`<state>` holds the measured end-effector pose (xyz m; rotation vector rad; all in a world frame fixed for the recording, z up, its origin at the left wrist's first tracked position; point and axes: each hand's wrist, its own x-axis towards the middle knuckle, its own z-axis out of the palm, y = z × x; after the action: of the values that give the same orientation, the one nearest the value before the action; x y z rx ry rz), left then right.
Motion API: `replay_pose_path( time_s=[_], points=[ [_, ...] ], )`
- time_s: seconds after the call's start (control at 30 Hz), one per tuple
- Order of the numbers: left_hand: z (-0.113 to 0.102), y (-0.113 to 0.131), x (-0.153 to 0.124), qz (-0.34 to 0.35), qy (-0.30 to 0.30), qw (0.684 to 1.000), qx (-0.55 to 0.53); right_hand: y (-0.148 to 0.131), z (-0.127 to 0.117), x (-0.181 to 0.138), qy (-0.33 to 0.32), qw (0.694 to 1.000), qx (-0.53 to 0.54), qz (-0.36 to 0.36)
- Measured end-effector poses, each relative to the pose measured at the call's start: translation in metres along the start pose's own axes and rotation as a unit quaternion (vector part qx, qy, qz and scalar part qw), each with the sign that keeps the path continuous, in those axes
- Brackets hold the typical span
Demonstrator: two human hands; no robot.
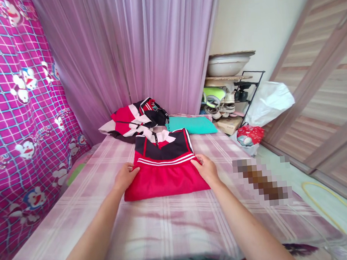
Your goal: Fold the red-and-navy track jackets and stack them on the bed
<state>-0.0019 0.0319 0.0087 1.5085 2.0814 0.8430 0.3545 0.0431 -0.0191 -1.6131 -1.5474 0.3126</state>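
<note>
A red, black and white jacket (pixel 168 179) lies folded into a block on a checked cloth. Its striped hem band (pixel 164 162) runs across the middle, and the black part and white collar are at the far end. My left hand (pixel 125 177) pinches the left edge near the band, thumb on top and fingers partly hidden. On the opposite edge, my right hand (pixel 206 169) grips the cloth the same way. Behind it, a second garment (pixel 133 119) in matching colours lies crumpled, beside a folded turquoise cloth (pixel 191 125).
The pink checked cloth (pixel 74 211) covers the table. A blurred-out object (pixel 263 181) lies at the right. Beyond stand a shoe rack (pixel 228 97) with a basin (pixel 230 64) on top and white bags (pixel 270 101). Purple curtains (pixel 141 43) hang behind; a patterned pink curtain (pixel 17 119) is on the left.
</note>
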Motion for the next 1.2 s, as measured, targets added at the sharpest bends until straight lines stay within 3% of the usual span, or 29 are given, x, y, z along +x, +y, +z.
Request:
replay_pose_path(
  time_s=[0.1, 0.27, 0.33, 0.43, 0.53, 0.63, 0.77, 0.97, 1.2],
  points=[
    [-0.002, 0.006, -0.004, 0.02, 0.03, 0.999, 0.012, -0.004, -0.001, 0.001, 0.029, 0.999, -0.006, -0.033],
    [-0.006, 0.011, -0.015, 0.015, -0.018, 0.991, 0.129, -0.006, -0.007, 0.0, -0.049, 0.99, -0.131, -0.005],
    [-0.009, 0.017, -0.023, 0.071, 0.011, 0.983, 0.167, -0.014, -0.014, -0.002, -0.033, 0.988, -0.15, -0.033],
    [-0.002, 0.036, -0.038, 0.222, 0.084, 0.951, 0.2, -0.04, -0.017, -0.008, -0.003, 0.981, -0.135, -0.142],
    [0.024, 0.058, -0.051, 0.32, 0.042, 0.918, 0.232, -0.071, -0.001, -0.023, -0.087, 0.96, -0.14, -0.227],
    [0.052, 0.066, -0.056, 0.303, -0.011, 0.914, 0.271, -0.085, 0.018, -0.037, -0.216, 0.929, -0.196, -0.225],
    [0.065, 0.056, -0.049, 0.295, -0.003, 0.913, 0.283, -0.069, 0.018, -0.031, -0.266, 0.914, -0.246, -0.182],
    [0.056, 0.029, -0.028, 0.326, 0.024, 0.907, 0.267, -0.029, -0.005, -0.007, -0.275, 0.929, -0.221, -0.115],
    [0.033, -0.022, -0.004, 0.322, -0.027, 0.922, 0.213, -0.002, 0.002, -0.01, -0.215, 0.952, -0.138, -0.168]
  ],
)
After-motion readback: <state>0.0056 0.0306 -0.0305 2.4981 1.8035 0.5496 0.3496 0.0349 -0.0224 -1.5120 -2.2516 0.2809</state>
